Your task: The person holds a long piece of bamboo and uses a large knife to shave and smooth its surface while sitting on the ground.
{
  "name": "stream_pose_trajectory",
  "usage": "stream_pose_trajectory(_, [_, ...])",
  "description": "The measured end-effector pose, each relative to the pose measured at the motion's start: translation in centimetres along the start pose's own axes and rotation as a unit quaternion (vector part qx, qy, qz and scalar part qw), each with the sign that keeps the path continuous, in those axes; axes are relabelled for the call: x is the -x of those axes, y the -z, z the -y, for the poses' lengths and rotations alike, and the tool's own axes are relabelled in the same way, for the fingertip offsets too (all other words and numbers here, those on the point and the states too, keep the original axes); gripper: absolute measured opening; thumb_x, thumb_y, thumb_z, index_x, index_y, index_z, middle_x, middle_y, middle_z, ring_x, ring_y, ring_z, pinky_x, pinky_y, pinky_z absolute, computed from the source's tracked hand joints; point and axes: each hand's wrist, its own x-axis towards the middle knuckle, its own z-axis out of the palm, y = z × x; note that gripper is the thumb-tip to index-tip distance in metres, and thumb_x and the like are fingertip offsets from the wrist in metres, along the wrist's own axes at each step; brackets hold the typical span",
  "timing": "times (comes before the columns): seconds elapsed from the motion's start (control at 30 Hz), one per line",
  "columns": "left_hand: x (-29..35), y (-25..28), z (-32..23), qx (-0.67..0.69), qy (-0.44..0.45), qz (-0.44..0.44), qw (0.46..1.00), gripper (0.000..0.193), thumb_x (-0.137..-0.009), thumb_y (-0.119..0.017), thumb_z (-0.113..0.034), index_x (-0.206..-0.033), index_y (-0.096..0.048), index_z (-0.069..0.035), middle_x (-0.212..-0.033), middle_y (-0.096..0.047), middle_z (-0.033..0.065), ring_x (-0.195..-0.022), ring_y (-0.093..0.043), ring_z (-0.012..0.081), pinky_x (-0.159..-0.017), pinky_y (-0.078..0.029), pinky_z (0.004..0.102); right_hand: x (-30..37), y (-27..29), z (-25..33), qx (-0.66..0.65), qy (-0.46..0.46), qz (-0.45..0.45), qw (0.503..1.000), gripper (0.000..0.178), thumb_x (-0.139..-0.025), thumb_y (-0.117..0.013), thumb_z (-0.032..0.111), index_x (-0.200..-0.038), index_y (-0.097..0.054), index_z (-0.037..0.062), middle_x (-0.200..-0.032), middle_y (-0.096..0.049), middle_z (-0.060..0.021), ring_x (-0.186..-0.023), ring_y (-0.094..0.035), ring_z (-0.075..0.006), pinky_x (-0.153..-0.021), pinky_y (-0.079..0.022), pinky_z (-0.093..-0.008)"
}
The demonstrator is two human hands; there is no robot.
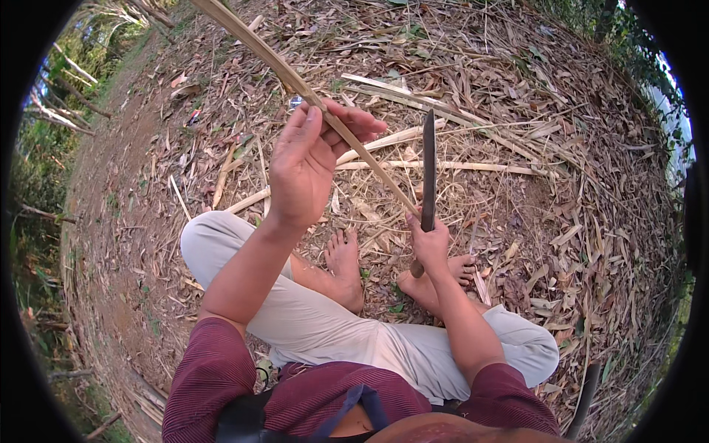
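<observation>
A long pale-brown wooden strip (pixel 367 164) slants from the top left down to my right hand. My left hand (pixel 304 166) loosely holds it partway up, the thumb at its near side and the fingers bent behind it, palm turned toward me. My right hand (pixel 430 247) is closed round the handle of a machete (pixel 429 166), whose dark blade points up and away. The strip's lower end meets the thumb of that same hand, beside the base of the blade. How firmly the strip is pinched there, I cannot tell.
Several pale split strips (pixel 473 168) lie on the leaf-strewn ground ahead of me. My bare feet (pixel 343 266) and bent knees are close below the blade. Dry leaves and shavings cover the ground; bushes (pixel 44 162) stand at the left edge.
</observation>
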Motion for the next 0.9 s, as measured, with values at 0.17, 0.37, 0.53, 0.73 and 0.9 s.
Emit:
stream_pose_trajectory(0.17, [-2.6,0.6,-4.0,-0.076,-0.113,-0.006,0.991,0.063,-0.104,-0.034,-0.052,-0.134,-0.046,0.002,-0.127,-0.058,0.0286,-0.126,-0.052,0.0432,-0.111,-0.038,0.0535,-1.0,1.5,1.1,0.03,0.003,-0.011,1.0,0.019,-0.092,-0.075,0.023,-0.095,-0.069,0.0054,-0.062,-0.049,0.0092,-0.055,-0.04,-0.0015,-0.049,-0.029,-0.0231])
stream_pose_trajectory(0.37, [-3.1,5.0,-8.6,0.079,-0.126,0.037,0.988,0.071,-0.098,-0.045,-0.062,-0.131,-0.05,0.001,-0.119,-0.062,0.0198,-0.115,-0.056,0.0382,-0.098,-0.046,0.0459,-2.0,2.7,-0.2,0.091,0.005,0.046,0.995,0.023,-0.09,-0.077,0.026,-0.092,-0.069,0.0044,-0.06,-0.049,0.0073,-0.054,-0.04,-0.0031,-0.048,-0.031,-0.0253])
stream_pose_trajectory(0.53, [-2.8,4.5,-10.2,0.082,-0.063,0.148,0.984,0.057,-0.101,-0.043,-0.059,-0.106,-0.06,-0.005,-0.068,-0.048,-0.0007,-0.058,-0.036,0.0113,-0.064,-0.032,0.03,-2.2,2.7,-1.0,0.11,-0.033,0.085,0.99,0.027,-0.09,-0.077,0.026,-0.099,-0.07,0.0023,-0.059,-0.049,0.0072,-0.053,-0.04,-0.003,-0.047,-0.031,-0.0252])
stream_pose_trajectory(0.73, [-1.6,2.2,-10.5,0.002,-0.152,0.081,0.985,0.058,-0.106,-0.031,-0.055,-0.086,-0.055,-0.006,-0.055,-0.029,-0.0046,-0.047,-0.021,0.0086,-0.052,-0.022,0.0282,-0.6,1.7,2.3,0.164,-0.005,0.081,0.983,0.038,-0.092,-0.075,0.027,-0.118,-0.068,0.0018,-0.059,-0.049,0.0064,-0.053,-0.041,-0.0034,-0.047,-0.032,-0.0263])
stream_pose_trajectory(0.9, [-0.3,-0.5,-10.3,-0.089,-0.234,-0.11,0.962,0.053,-0.108,-0.032,-0.048,-0.08,-0.049,-0.006,-0.055,-0.027,-0.0028,-0.045,-0.02,0.0088,-0.049,-0.02,0.0276,1.4,0.3,5.4,0.206,0.093,0.019,0.974,0.041,-0.097,-0.066,0.033,-0.122,-0.063,0.0,-0.057,-0.049,0.0025,-0.052,-0.043,-0.007,-0.048,-0.037,-0.0301])
